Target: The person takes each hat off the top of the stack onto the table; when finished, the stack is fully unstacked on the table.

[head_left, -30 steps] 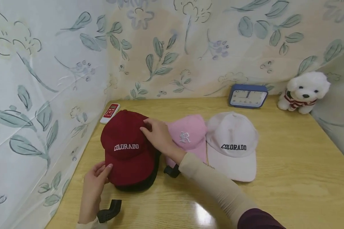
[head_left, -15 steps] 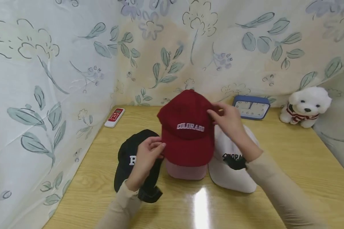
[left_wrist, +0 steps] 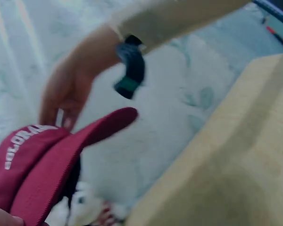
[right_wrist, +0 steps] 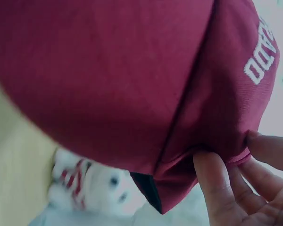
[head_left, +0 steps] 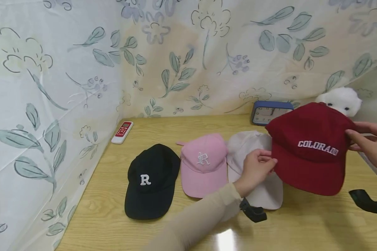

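A dark red cap (head_left: 311,150) lettered COLORADO hangs above the right side of the table, held between both hands. My right hand (head_left: 372,143) pinches the right side of its crown; the right wrist view shows thumb and fingers (right_wrist: 214,183) gripping the fabric. At its left edge, my left hand (head_left: 259,169) pinches the cap near the brim. Below the left hand lies a white cap (head_left: 248,143), partly covered by that hand. Left of it rest a pink cap (head_left: 204,164) and a black cap (head_left: 152,184) with a white R, side by side, brims toward me.
A blue clock (head_left: 270,108) stands at the back, partly behind the red cap. The white plush dog (head_left: 344,99) at the back right is mostly hidden in the head view. A red and white remote-like device (head_left: 122,132) lies back left on the wooden table (head_left: 94,195).
Both hands have lifted the red cap off the black cap and carried it rightward, past the pink and white caps. The black cap now lies fully uncovered.
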{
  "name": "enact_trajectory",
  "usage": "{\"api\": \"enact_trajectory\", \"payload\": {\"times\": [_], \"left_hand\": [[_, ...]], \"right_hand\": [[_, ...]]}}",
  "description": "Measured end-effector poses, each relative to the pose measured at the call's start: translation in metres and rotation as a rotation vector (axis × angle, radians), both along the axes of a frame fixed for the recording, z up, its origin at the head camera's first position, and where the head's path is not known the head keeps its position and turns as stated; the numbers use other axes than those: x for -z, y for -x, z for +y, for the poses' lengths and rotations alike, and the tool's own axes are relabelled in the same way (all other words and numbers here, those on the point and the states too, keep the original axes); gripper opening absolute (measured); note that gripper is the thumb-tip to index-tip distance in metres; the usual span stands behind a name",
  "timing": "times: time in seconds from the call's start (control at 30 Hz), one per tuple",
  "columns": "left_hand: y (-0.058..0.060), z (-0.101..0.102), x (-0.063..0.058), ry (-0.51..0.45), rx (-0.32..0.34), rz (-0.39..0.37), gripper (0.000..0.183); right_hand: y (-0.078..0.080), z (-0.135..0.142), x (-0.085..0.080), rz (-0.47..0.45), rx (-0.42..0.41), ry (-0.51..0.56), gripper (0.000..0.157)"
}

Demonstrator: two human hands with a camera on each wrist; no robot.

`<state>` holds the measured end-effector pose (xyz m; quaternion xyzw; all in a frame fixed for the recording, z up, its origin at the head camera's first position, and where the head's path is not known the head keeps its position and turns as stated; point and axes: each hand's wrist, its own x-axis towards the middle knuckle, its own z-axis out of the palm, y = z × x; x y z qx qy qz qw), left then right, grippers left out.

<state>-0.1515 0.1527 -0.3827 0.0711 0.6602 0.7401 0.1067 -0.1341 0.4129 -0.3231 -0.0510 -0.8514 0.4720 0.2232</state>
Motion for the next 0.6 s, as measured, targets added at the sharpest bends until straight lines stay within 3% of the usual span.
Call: {"api": "enact_trajectory", "payload": {"times": [0.13,0.23,0.33,0.5,0.6], "left_hand": [[-0.004,0.043,0.012,0.087,-0.003,-0.050,0.012],[-0.005,0.062,0.022,0.175,0.000,-0.079,0.014],[-0.007,0.071,0.032,0.276,0.016,-0.086,0.015],[-0.011,0.073,0.043,0.461,0.076,-0.081,0.025],[-0.013,0.072,0.045,0.551,0.107,-0.074,0.031]], "right_hand": [[-0.004,0.038,0.018,0.050,0.038,0.008,0.037],[-0.004,0.054,0.031,0.012,0.034,0.009,0.040],[0.003,0.072,0.052,-0.089,0.033,-0.014,0.031],[0.032,0.137,0.125,-0.287,0.003,-0.045,0.009],[0.047,0.172,0.170,-0.348,0.008,-0.086,0.035]]}}
